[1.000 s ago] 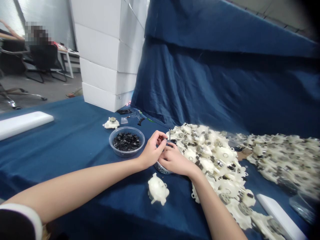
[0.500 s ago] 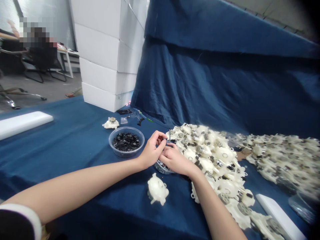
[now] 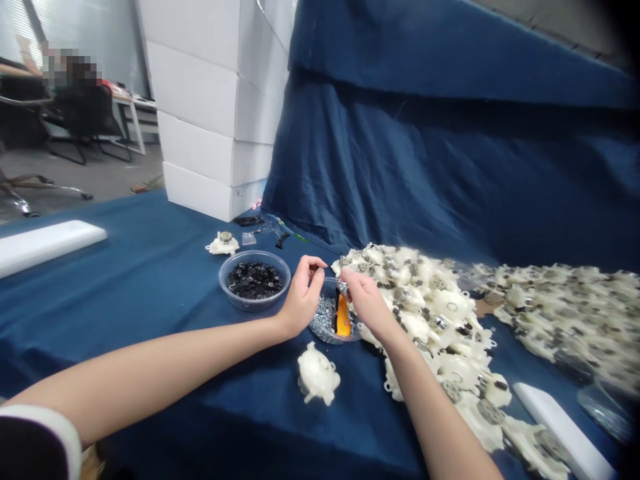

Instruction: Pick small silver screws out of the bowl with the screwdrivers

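My left hand (image 3: pixel 303 297) is beside the bowl of small metal parts, its fingers curled toward the thumb; what lies inside them is hidden. Over that clear bowl (image 3: pixel 321 333), filled with small silvery screws (image 3: pixel 326 312), my right hand (image 3: pixel 364 297) is closed around a screwdriver. The screwdriver's orange and black handle (image 3: pixel 343 317) points down into the bowl, and its thin dark shaft rises above my fingers. Silvery bits show at my right fingertips. Just in front of the bowl, a cream plastic housing (image 3: pixel 319 375) lies on the blue cloth.
Left of my hands stands a clear bowl (image 3: pixel 226 293) of small black parts, with another housing (image 3: pixel 223 244) behind it. Cream housings (image 3: pixel 425 300) are heaped on the right. White boxes (image 3: pixel 197 137) are stacked at the back. White slabs (image 3: pixel 50 243) lie at both sides; a person sits far left.
My hands have moved apart, the right one slightly to the right and the left one a little left. The screwdriver's orange handle and the screws in the bowl have come into view.
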`<state>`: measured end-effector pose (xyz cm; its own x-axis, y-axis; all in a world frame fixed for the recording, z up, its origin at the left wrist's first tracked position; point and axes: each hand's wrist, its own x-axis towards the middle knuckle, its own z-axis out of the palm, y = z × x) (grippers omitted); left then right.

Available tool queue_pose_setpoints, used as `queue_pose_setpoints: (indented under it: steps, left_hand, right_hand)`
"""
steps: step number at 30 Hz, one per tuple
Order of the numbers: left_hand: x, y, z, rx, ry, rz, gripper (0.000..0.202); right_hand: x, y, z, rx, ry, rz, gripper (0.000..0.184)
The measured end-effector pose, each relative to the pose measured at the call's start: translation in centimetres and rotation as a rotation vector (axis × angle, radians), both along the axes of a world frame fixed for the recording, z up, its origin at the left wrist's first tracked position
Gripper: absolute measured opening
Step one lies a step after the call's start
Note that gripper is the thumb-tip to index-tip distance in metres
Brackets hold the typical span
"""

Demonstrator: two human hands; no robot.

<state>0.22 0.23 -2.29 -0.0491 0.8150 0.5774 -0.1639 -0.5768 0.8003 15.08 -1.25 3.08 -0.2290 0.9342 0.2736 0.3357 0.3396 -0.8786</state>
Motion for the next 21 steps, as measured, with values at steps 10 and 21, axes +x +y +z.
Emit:
queue_pose_setpoints:
  steps: [10, 21]
  left_hand:
    - [0.3, 0.1, 0.0, 0.068, 0.054, 0.020, 0.009]
    - [0.3, 0.2, -0.2, 0.111, 0.085, 0.005, 0.007]
  right_hand:
    - [1.1, -0.2, 2.3, -0.671, 0.875, 0.282, 0.036]
    - [0.8, 0.3, 1.2, -0.771, 0.994, 0.365, 0.034]
